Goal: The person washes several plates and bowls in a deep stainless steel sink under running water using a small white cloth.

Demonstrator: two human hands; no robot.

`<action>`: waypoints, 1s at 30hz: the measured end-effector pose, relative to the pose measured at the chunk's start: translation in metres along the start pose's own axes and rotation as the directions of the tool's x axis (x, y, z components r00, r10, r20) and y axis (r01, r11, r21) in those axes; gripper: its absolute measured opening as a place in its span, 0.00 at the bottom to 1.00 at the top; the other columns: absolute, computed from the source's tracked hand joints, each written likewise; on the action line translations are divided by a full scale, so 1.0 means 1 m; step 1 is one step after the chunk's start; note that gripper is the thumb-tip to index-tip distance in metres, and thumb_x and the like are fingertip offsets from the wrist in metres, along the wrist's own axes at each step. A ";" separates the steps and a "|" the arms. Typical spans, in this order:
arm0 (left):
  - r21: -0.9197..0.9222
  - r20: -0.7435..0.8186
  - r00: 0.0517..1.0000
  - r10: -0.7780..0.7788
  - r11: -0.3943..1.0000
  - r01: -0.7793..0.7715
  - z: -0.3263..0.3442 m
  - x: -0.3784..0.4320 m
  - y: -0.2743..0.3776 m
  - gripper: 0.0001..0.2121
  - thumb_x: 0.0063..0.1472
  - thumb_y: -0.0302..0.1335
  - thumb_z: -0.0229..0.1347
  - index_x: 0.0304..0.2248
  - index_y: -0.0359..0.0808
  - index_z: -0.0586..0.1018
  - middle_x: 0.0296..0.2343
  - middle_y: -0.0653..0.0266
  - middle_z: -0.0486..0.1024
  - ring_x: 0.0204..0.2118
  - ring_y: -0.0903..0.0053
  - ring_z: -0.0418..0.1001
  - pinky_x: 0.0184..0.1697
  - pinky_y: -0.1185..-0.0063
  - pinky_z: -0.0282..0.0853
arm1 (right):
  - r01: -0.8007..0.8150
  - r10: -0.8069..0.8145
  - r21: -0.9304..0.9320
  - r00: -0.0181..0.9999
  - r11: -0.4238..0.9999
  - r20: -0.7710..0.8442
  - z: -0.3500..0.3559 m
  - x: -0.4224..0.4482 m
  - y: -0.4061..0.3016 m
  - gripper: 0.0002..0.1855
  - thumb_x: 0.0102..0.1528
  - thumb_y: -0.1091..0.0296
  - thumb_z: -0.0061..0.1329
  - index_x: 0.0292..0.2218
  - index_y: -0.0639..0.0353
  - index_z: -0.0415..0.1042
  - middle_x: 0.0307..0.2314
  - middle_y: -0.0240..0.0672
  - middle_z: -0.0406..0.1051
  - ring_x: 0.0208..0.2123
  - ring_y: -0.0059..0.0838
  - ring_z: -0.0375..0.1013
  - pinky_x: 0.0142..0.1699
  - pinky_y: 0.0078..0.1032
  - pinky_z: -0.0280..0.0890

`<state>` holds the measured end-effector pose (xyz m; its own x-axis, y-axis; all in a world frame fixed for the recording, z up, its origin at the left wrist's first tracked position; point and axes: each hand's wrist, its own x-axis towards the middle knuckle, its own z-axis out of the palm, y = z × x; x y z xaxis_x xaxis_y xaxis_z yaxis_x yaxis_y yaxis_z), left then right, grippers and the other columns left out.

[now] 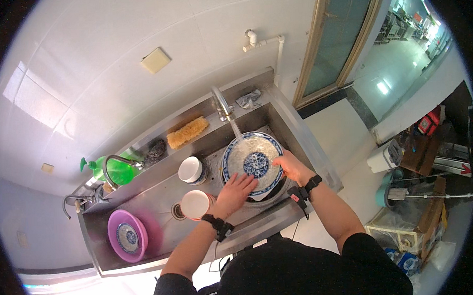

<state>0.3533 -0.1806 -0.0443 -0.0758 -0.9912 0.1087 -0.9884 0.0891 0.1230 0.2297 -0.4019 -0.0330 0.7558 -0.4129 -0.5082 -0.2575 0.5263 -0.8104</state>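
Observation:
My right hand [292, 166] grips the right rim of a blue-and-white patterned plate [237, 157], thumb on its upper face. Across the lower left of the plate lies my left hand [236, 193], fingers spread flat on its surface. Water runs from a chrome faucet [220, 102] onto the plate's upper edge. Below the plate, a round metal basin [280, 197] is partly hidden. Left of the plate stand a white bowl [190, 169] stacked on a patterned one and, nearer my left wrist, another white bowl [195, 204] with a reddish outside.
A stainless steel sink [155, 190] surrounds these. At its left end a purple basin [143, 238] holds a patterned dish [127, 238]. Along the back ledge are a yellow sponge [187, 132], a dark scrubber [155, 152], a grey cloth [249, 99] and a green soap bottle [116, 170].

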 end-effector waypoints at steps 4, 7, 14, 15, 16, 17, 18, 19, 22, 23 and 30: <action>0.055 -0.166 0.985 -0.045 0.997 0.055 0.015 0.014 -0.022 0.18 0.51 0.23 0.49 0.45 0.35 0.71 0.46 0.53 0.71 0.49 0.65 0.69 0.53 0.72 0.63 | 0.025 -0.056 0.334 0.995 0.942 0.085 0.002 0.015 0.020 0.25 0.48 0.74 0.48 0.49 0.60 0.63 0.37 0.34 0.72 0.35 0.28 0.74 0.36 0.30 0.72; -0.272 -0.118 0.938 -0.326 0.919 0.285 0.037 0.038 0.003 0.19 0.52 0.21 0.47 0.46 0.33 0.70 0.47 0.53 0.70 0.49 0.64 0.69 0.50 0.72 0.67 | 0.208 -0.176 0.314 0.976 0.926 -0.125 0.044 0.006 0.047 0.26 0.51 0.69 0.48 0.52 0.53 0.60 0.40 0.31 0.68 0.40 0.24 0.70 0.36 0.25 0.69; -0.005 -0.102 0.992 -0.067 0.998 0.067 0.023 0.029 -0.029 0.21 0.51 0.21 0.49 0.47 0.32 0.70 0.49 0.56 0.68 0.53 0.66 0.66 0.55 0.73 0.62 | 0.051 -0.096 0.423 0.992 0.905 0.085 -0.012 0.026 0.030 0.19 0.51 0.73 0.44 0.46 0.64 0.66 0.38 0.38 0.73 0.37 0.30 0.74 0.43 0.29 0.69; 0.108 -0.091 0.992 -0.089 0.989 0.098 0.021 0.029 -0.037 0.21 0.51 0.21 0.49 0.47 0.33 0.70 0.49 0.56 0.68 0.53 0.66 0.66 0.56 0.73 0.62 | 0.010 -0.071 0.408 0.988 0.913 0.134 -0.013 0.025 0.025 0.19 0.52 0.73 0.44 0.46 0.64 0.66 0.38 0.38 0.73 0.37 0.30 0.74 0.43 0.29 0.69; 0.099 -0.196 0.978 -0.073 0.991 0.094 0.022 0.032 -0.040 0.18 0.51 0.23 0.50 0.44 0.35 0.72 0.45 0.55 0.71 0.48 0.65 0.70 0.51 0.71 0.66 | 0.014 -0.054 0.439 0.995 0.898 0.078 -0.004 0.021 0.022 0.21 0.51 0.73 0.44 0.48 0.62 0.64 0.40 0.37 0.72 0.38 0.30 0.73 0.43 0.27 0.69; -0.040 -0.156 0.977 -0.144 0.989 0.140 0.026 0.036 -0.035 0.18 0.51 0.23 0.50 0.44 0.35 0.72 0.43 0.54 0.72 0.46 0.64 0.71 0.48 0.71 0.67 | 0.069 -0.081 0.457 0.997 0.887 0.007 0.005 0.021 0.031 0.22 0.51 0.73 0.45 0.49 0.61 0.64 0.40 0.36 0.71 0.38 0.30 0.73 0.43 0.27 0.69; -0.176 -0.108 0.973 -0.204 0.967 0.184 0.030 0.047 -0.024 0.17 0.52 0.23 0.50 0.44 0.36 0.71 0.42 0.53 0.73 0.44 0.63 0.72 0.46 0.70 0.69 | 0.130 -0.109 0.471 0.992 0.873 -0.070 0.014 0.021 0.044 0.23 0.51 0.72 0.45 0.50 0.59 0.63 0.41 0.35 0.70 0.38 0.29 0.73 0.42 0.27 0.70; -0.303 -0.052 0.964 -0.259 0.924 0.232 0.033 0.059 -0.012 0.17 0.53 0.24 0.50 0.44 0.36 0.71 0.40 0.53 0.74 0.42 0.62 0.74 0.44 0.70 0.70 | 0.190 -0.137 0.481 0.980 0.856 -0.143 0.024 0.022 0.054 0.24 0.50 0.72 0.45 0.51 0.58 0.62 0.41 0.35 0.70 0.38 0.29 0.72 0.41 0.27 0.70; -0.519 0.034 0.928 -0.371 0.787 0.334 0.013 0.078 0.027 0.18 0.57 0.26 0.50 0.48 0.36 0.68 0.39 0.52 0.74 0.40 0.61 0.74 0.40 0.70 0.71 | 0.308 -0.281 0.386 0.952 0.870 -0.126 0.023 0.022 0.057 0.29 0.50 0.70 0.46 0.54 0.51 0.58 0.42 0.32 0.66 0.40 0.28 0.68 0.40 0.32 0.67; -0.617 -0.045 0.933 -0.358 0.744 0.256 0.013 0.077 0.031 0.18 0.58 0.27 0.50 0.49 0.37 0.67 0.41 0.52 0.73 0.42 0.62 0.74 0.41 0.70 0.71 | 0.308 -0.299 0.379 0.951 0.872 -0.085 0.012 0.026 0.056 0.30 0.50 0.69 0.47 0.54 0.50 0.57 0.42 0.31 0.66 0.41 0.27 0.67 0.41 0.34 0.66; -0.134 -0.209 0.967 -0.146 0.984 0.119 0.034 0.049 -0.023 0.16 0.53 0.23 0.48 0.44 0.38 0.72 0.42 0.55 0.73 0.44 0.61 0.72 0.45 0.70 0.69 | 0.106 -0.120 0.427 0.993 0.898 0.008 -0.006 0.020 0.030 0.32 0.49 0.71 0.46 0.56 0.49 0.55 0.42 0.32 0.67 0.38 0.30 0.71 0.36 0.33 0.70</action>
<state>0.3680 -0.2346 -0.0756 0.0984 -0.9509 0.2934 -0.9637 -0.0175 0.2664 0.2332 -0.3986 -0.0690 0.7859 -0.4674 -0.4048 0.1056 0.7465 -0.6570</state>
